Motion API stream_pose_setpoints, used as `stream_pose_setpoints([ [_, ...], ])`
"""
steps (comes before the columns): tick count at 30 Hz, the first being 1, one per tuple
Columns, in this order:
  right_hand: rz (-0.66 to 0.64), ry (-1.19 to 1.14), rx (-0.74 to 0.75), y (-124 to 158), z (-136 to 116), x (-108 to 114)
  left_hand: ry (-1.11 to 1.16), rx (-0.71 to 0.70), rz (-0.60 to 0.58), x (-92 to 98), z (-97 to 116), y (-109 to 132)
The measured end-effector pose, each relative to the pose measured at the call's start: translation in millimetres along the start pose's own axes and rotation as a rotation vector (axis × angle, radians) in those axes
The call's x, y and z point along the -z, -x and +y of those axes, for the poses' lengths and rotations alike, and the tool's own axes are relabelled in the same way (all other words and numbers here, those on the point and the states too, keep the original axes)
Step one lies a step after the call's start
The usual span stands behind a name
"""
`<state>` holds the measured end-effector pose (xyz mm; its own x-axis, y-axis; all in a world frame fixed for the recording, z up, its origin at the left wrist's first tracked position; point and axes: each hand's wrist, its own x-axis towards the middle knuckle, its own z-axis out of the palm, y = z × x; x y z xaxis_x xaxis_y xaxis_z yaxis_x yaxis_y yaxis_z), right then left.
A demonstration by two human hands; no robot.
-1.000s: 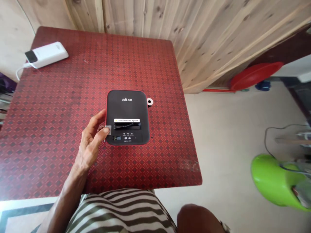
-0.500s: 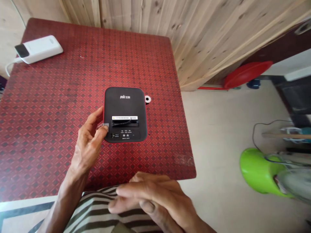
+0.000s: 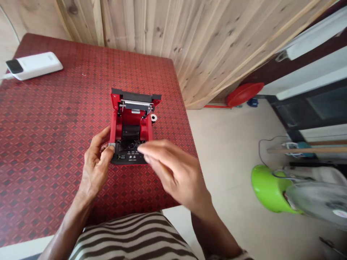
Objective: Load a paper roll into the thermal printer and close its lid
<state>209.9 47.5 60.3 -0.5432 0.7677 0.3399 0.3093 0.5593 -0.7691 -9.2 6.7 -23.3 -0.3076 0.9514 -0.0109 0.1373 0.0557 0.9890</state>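
A red and black receipt printer (image 3: 130,159) stands on the table with its lid (image 3: 135,97) raised, and its red paper bay shows, with a dark piece inside. My left hand (image 3: 96,159) grips the printer's left side, the thumb pressed on a grey latch (image 3: 112,145) and the fingers round the edge. Over the front right corner is my right hand (image 3: 176,169), its thumb and fingers drawn together. Whatever those fingertips hold, if anything, is too small to make out. A thin loop shows just left of them. Behind the printer's right side, a white paper roll (image 3: 154,117) is partly hidden.
The red patterned table (image 3: 67,108) bears a white power bank (image 3: 38,65) with a cable at its far left. A plank wall (image 3: 141,29) rises behind. On the floor to the right are a green bucket (image 3: 261,191), a fan (image 3: 320,198) and a red basin (image 3: 244,94).
The printer's lid has gone from closed to raised. My right hand has moved up from my lap to the printer's front right. My left hand keeps its hold. The view has shifted.
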Motion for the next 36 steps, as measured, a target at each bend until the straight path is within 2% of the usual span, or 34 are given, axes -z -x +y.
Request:
stream_pose_setpoints([
  [2,-0.013,0.238,0.033,-26,20,-5,-0.002,0.004,0.039,-1.7,-2,3],
  [3,-0.084,0.331,0.024,-41,28,-9,0.011,0.006,0.053,-2.3,-3,5],
  [5,-0.308,0.499,-0.045,-67,39,-19,0.032,-0.026,0.021,-2.6,-8,9],
  [8,-0.485,0.670,-0.090,-95,41,-34,-0.054,-0.131,-0.090,-0.1,-15,12],
  [12,-0.609,0.772,-0.092,-108,34,-43,-0.305,-0.315,-0.133,3.7,-18,9],
  [18,-0.672,0.787,-0.071,-110,33,-35,-0.413,-0.376,-0.152,3.3,-19,4],
  [20,-0.633,0.765,-0.076,-107,29,-32,-0.422,-0.390,-0.136,3.0,-21,3],
  [23,-0.495,0.734,-0.055,-93,19,-24,-0.442,-0.393,-0.122,4.1,-23,2],
  [25,-0.369,0.670,-0.026,-78,12,-14,-0.468,-0.396,-0.128,5.9,-23,1],
  [28,-0.127,0.448,-0.015,-51,10,8,-0.536,-0.429,-0.123,9.4,-21,0],
  [30,0.042,0.284,-0.087,-31,18,20,-0.584,-0.440,-0.104,11.6,-18,-1],
  [32,0.186,0.134,-0.221,-9,34,27,-0.614,-0.435,-0.091,13.5,-16,-2],
  [36,0.405,-0.142,-0.436,31,71,21,-0.636,-0.452,-0.089,15.7,-13,-4],
])
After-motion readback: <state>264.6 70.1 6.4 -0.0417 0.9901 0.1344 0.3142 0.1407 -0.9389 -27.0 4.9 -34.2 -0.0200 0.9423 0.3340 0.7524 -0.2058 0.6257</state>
